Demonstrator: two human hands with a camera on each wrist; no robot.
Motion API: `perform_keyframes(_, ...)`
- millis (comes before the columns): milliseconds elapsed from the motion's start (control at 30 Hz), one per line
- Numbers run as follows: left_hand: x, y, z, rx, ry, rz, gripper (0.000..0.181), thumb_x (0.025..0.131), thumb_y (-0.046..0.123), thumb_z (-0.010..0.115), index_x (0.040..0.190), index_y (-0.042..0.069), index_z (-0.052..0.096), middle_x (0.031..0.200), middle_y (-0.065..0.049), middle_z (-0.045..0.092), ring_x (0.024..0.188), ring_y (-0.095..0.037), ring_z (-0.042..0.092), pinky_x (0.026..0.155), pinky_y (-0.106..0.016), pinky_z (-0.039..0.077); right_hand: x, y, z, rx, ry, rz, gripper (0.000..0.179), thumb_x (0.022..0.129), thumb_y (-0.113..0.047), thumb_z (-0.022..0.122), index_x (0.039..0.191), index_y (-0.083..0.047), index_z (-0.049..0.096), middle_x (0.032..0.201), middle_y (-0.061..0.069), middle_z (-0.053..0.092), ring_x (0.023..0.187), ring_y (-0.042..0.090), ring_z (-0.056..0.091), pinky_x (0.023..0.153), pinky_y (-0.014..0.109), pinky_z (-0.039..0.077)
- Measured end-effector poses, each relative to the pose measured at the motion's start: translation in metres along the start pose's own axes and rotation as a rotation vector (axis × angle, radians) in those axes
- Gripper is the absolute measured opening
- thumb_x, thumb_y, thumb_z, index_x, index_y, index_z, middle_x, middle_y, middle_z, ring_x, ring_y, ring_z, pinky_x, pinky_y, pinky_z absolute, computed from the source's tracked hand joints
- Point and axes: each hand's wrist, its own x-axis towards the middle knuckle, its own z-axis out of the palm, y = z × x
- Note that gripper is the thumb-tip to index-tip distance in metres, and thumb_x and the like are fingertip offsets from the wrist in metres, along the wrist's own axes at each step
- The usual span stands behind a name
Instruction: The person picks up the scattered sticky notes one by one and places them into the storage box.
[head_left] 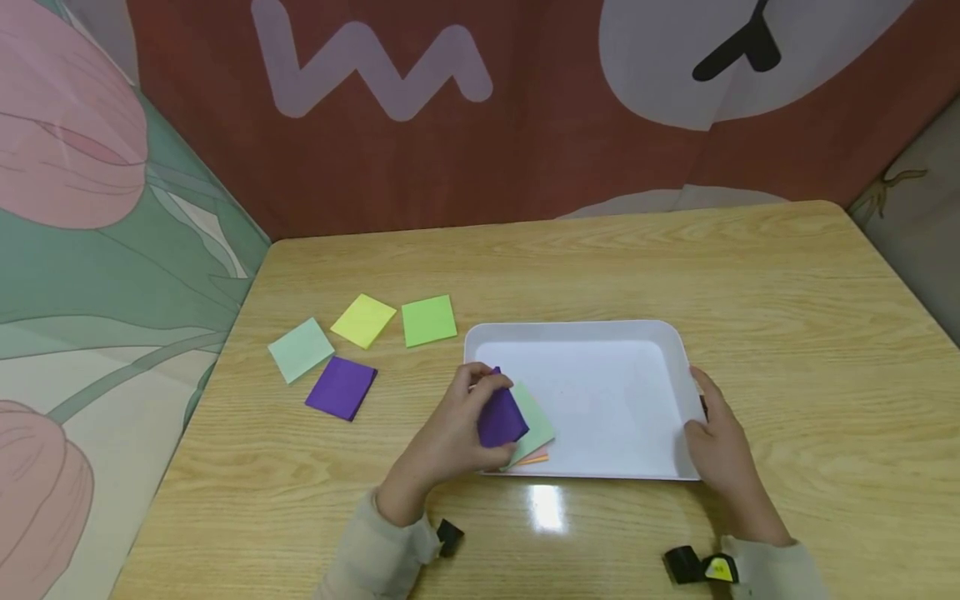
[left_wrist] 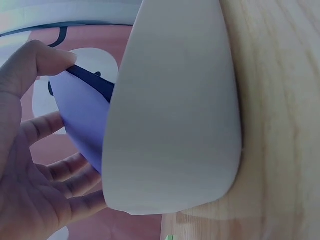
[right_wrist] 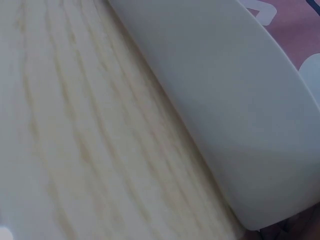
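Note:
Between thumb and fingers, my left hand pinches a purple sticky note pad over the left end of a white tray. The same purple pad shows in the left wrist view, behind the tray's outer wall. Under it in the tray lie a pale green pad and an orange one, both partly hidden. My right hand grips the tray's right rim, thumb on the near side. In the right wrist view mainly the tray's side wall is seen.
Left of the tray on the wooden table lie a mint pad, a yellow pad, a bright green pad and another purple pad. A printed cloth hangs along the table's back edge.

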Motion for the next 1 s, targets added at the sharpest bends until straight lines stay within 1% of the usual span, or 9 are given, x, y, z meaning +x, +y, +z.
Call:
perform_keyframes(133, 0.0002, -0.0009, 0.0014, 0.016, -0.006, 0.006, 0.064, 0.061, 0.02, 0.074, 0.117, 0.013, 0.044, 0.121, -0.01, 0.028, 0.101, -0.023, 0.039, 0.071, -0.028, 0.044, -0.0002, 0.0003, -0.0001, -0.001, -0.001, 0.008, 0.063, 0.081, 0.005, 0.026, 0.139, -0.011, 0.007, 0.12, 0.034, 0.034, 0.103, 0.043, 0.038, 0.076, 0.054, 0.032)
perform_keyframes(233, 0.0001, -0.0012, 0.0021, 0.031, -0.011, 0.006, 0.064, 0.061, 0.021, 0.074, 0.117, 0.015, 0.044, 0.121, -0.011, 0.028, 0.101, -0.023, 0.039, 0.072, -0.028, 0.044, 0.0001, 0.0002, 0.0003, -0.002, -0.007, 0.029, 0.063, 0.082, 0.004, 0.026, 0.14, -0.012, 0.006, 0.123, 0.034, 0.032, 0.105, 0.044, 0.036, 0.079, 0.055, 0.031)
perform_keyframes(400, 0.0009, -0.0017, 0.0035, 0.046, -0.016, 0.02, 0.062, 0.06, 0.02, 0.073, 0.116, 0.014, 0.045, 0.12, -0.011, 0.029, 0.1, -0.023, 0.04, 0.072, -0.027, 0.044, 0.0004, 0.0004, 0.0009, -0.004, -0.015, 0.056, 0.063, 0.083, 0.003, 0.025, 0.14, -0.014, 0.004, 0.125, 0.033, 0.03, 0.107, 0.044, 0.034, 0.08, 0.056, 0.03)
perform_keyframes(633, 0.0025, -0.0025, 0.0059, 0.096, -0.022, 0.061, 0.062, 0.059, 0.02, 0.072, 0.115, 0.014, 0.046, 0.118, -0.012, 0.03, 0.099, -0.022, 0.04, 0.073, -0.027, 0.043, 0.0004, 0.0011, 0.0008, -0.003, -0.011, 0.052, 0.062, 0.083, 0.003, 0.025, 0.14, -0.013, 0.005, 0.125, 0.033, 0.03, 0.108, 0.044, 0.034, 0.081, 0.056, 0.03)
perform_keyframes(767, 0.0031, -0.0033, 0.007, 0.109, -0.038, 0.056, 0.063, 0.059, 0.02, 0.072, 0.116, 0.013, 0.045, 0.119, -0.012, 0.03, 0.099, -0.021, 0.04, 0.074, -0.027, 0.043, 0.0008, 0.0007, 0.0007, -0.004, -0.009, 0.05, 0.062, 0.083, 0.003, 0.025, 0.14, -0.013, 0.005, 0.126, 0.033, 0.029, 0.108, 0.045, 0.033, 0.081, 0.057, 0.029)
perform_keyframes(1000, 0.0042, -0.0044, 0.0101, 0.15, -0.07, 0.056, 0.065, 0.059, 0.021, 0.072, 0.118, 0.012, 0.046, 0.12, -0.014, 0.029, 0.1, -0.023, 0.039, 0.075, -0.029, 0.043, 0.0002, -0.0006, 0.0, -0.002, -0.003, 0.03, 0.062, 0.082, 0.003, 0.026, 0.139, -0.012, 0.007, 0.122, 0.033, 0.033, 0.105, 0.043, 0.037, 0.078, 0.054, 0.031)
